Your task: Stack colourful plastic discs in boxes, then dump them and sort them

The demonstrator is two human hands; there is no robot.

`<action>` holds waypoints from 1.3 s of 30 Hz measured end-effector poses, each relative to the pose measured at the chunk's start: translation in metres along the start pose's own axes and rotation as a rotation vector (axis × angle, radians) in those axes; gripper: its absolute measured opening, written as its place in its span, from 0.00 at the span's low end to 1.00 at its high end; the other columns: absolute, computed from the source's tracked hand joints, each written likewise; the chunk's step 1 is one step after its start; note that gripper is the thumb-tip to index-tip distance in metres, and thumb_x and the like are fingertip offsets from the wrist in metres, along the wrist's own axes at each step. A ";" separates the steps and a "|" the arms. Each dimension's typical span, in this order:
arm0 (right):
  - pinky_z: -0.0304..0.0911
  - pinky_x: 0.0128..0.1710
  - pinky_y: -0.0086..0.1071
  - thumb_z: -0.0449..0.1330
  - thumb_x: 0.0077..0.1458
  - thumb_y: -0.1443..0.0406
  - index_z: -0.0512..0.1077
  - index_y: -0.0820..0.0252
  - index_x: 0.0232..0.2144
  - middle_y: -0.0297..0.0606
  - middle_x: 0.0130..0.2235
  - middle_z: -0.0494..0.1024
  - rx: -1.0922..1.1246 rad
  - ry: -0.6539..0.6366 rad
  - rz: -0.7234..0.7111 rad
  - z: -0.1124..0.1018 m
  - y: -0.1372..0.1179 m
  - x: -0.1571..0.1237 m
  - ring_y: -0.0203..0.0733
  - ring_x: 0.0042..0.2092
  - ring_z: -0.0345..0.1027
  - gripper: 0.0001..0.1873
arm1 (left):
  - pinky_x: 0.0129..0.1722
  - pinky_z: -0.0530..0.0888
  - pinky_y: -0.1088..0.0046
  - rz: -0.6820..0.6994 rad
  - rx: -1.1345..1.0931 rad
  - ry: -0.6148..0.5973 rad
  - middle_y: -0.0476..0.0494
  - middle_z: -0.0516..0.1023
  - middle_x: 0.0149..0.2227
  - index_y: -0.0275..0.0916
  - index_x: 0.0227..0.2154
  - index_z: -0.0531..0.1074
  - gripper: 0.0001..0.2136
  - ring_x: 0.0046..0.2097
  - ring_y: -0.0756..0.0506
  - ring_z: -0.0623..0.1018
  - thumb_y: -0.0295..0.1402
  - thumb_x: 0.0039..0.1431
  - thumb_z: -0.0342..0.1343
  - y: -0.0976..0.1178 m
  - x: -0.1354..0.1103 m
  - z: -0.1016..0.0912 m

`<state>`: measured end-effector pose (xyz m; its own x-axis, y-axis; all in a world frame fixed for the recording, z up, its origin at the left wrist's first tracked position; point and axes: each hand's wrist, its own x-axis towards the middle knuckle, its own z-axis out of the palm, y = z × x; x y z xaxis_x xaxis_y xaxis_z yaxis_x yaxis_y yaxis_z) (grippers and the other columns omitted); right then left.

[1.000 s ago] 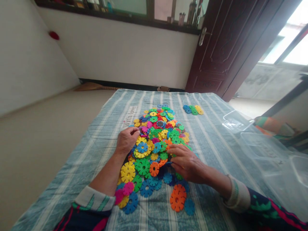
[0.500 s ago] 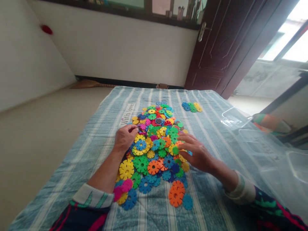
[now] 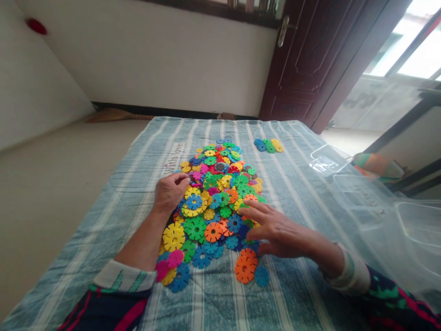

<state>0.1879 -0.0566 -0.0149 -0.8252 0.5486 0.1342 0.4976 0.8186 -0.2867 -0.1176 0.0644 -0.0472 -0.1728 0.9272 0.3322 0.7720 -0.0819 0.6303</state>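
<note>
A heap of colourful plastic snowflake discs [image 3: 217, 193] lies on a blue striped cloth [image 3: 296, 184]. My left hand [image 3: 168, 192] rests curled on the heap's left edge, fingertips bent onto the discs; whether it holds one I cannot see. My right hand [image 3: 275, 227] hovers flat over the heap's lower right side, fingers stretched out and apart, holding nothing. A large orange disc [image 3: 245, 267] and a blue disc [image 3: 262, 276] lie just below that hand. A big yellow disc [image 3: 173, 236] sits beside my left forearm.
A small separate row of blue, green and yellow discs [image 3: 268, 145] lies at the far right of the cloth. Clear plastic containers [image 3: 379, 202] stand at the right edge. A dark wooden door [image 3: 306, 59] and white wall are beyond.
My right hand went from the heap's lower middle out to its right side, then drew back toward me with fingers spread. The left hand has stayed curled at the heap's left edge.
</note>
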 end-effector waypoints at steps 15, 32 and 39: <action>0.57 0.59 0.49 0.57 0.59 0.63 0.74 0.60 0.31 0.47 0.55 0.70 -0.024 0.348 -0.009 0.031 0.016 0.009 0.50 0.63 0.54 0.08 | 0.43 0.73 0.70 0.087 -0.002 0.068 0.43 0.81 0.35 0.38 0.30 0.77 0.13 0.37 0.42 0.79 0.38 0.52 0.50 0.015 -0.003 -0.005; 0.68 0.48 0.39 0.57 0.59 0.61 0.77 0.58 0.29 0.41 0.43 0.78 0.622 0.701 0.385 0.024 0.022 0.015 0.43 0.46 0.72 0.11 | 0.40 0.73 0.71 0.514 -0.219 -0.398 0.45 0.80 0.34 0.41 0.32 0.76 0.09 0.37 0.45 0.77 0.39 0.55 0.55 0.104 -0.063 -0.004; 0.68 0.47 0.40 0.57 0.59 0.62 0.76 0.58 0.34 0.42 0.40 0.78 0.437 0.773 0.300 0.028 0.025 0.016 0.43 0.45 0.72 0.08 | 0.26 0.66 0.75 0.347 -0.313 -0.536 0.52 0.71 0.20 0.40 0.21 0.72 0.09 0.24 0.50 0.70 0.35 0.53 0.52 0.109 -0.075 0.007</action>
<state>0.1791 -0.0321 -0.0464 -0.1936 0.8155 0.5455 0.3870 0.5744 -0.7213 -0.0163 -0.0110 -0.0088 0.4378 0.8740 0.2106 0.5018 -0.4320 0.7494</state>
